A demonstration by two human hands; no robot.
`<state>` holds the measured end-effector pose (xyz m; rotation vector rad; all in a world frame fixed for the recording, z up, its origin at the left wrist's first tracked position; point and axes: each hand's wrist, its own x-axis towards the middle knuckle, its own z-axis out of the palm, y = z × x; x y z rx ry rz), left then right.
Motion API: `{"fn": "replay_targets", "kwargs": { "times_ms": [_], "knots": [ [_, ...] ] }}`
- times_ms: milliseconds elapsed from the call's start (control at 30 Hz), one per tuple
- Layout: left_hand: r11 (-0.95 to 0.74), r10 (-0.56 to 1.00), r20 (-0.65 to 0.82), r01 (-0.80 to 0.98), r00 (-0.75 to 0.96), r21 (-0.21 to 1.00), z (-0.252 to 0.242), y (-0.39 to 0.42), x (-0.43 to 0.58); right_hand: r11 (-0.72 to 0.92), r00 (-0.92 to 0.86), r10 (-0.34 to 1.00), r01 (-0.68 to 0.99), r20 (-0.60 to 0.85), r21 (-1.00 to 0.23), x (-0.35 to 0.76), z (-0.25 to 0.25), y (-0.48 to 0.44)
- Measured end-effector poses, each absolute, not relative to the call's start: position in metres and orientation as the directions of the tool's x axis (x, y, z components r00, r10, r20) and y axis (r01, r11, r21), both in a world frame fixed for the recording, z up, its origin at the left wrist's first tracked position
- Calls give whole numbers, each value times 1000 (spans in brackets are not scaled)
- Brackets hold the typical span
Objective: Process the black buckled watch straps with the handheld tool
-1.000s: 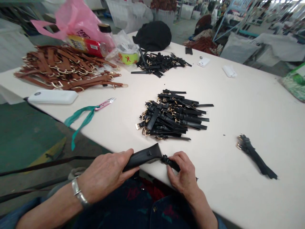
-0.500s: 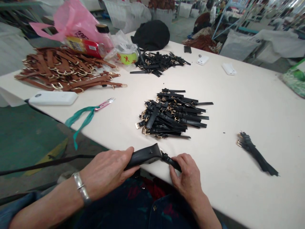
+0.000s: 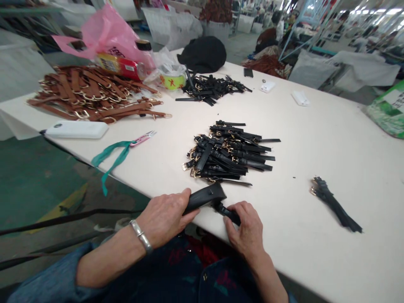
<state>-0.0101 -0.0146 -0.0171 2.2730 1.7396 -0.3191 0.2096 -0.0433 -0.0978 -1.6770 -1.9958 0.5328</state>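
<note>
In the head view my left hand (image 3: 168, 216) is wrapped round a black corded hand tool (image 3: 203, 198); its exact kind I cannot make out. The tool's wide end hangs over the buckle end of a short black buckle strap (image 3: 227, 213), and whether they touch is unclear. My right hand (image 3: 248, 229) pinches that strap near the table's front edge, its far end hidden under my fingers. Beyond both hands lies a pile of black buckle straps (image 3: 229, 153) with gold buckles. A few similar straps (image 3: 336, 204) lie together on the right.
Brown buckled straps (image 3: 91, 92) are heaped at the left, beside a pink plastic bag (image 3: 101, 31). Pink thread snips (image 3: 143, 138) with a green ribbon and a white power bank (image 3: 77, 129) lie nearer. More black straps (image 3: 214, 88) and a black cap (image 3: 202, 54) sit at the back.
My left hand has moved right with the tool, bringing its end over the strap's buckle end. My right hand stays nearly in place. The camera view has shifted slightly.
</note>
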Motion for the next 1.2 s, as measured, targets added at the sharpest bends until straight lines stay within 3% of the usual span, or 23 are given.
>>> {"fn": "replay_targets", "kwargs": {
  "times_ms": [233, 800, 1033, 1200],
  "knots": [
    [-275, 877, -381, 956, 294, 106, -12, -30, -26, 168, -123, 986, 778, 115, -605, 210, -101, -42],
    [-223, 904, -357, 972, 236, 80, -11, -18, -44, 227, -125, 970, 777, 208, -588, 208, -95, -46],
    [-236, 895, -370, 968, 250, 82, 2, -25, -45, 413, -273, 905, 748, 326, -520, 209, -100, -53],
    [-324, 829, -434, 935, 353, 143, 5, -30, -37, 444, -335, 896, 685, 292, -577, 213, -100, -60]
  ]
}}
